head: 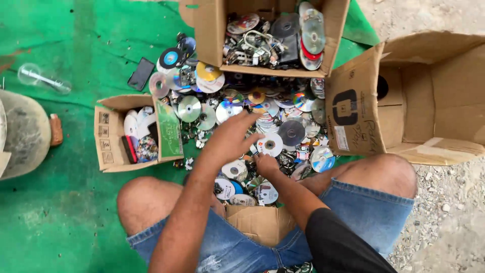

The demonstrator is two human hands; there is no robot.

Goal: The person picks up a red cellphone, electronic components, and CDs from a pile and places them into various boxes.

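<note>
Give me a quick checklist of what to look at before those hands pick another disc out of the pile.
1. Left hand free to grasp: ok, fingers spread open above the disc pile, holding nothing.
2. Right hand free: cannot tell, it is pressed down among the discs and its fingers are partly hidden.
3. Room in the small box on the left: ok, a few discs inside, space left.
4. Room in the top box: not ok, already heaped with discs and wires.
5. Big box on the right: ok, lying on its side and looks empty.
6. Loose items among the discs: not ok, small broken pieces are mixed in.
</note>
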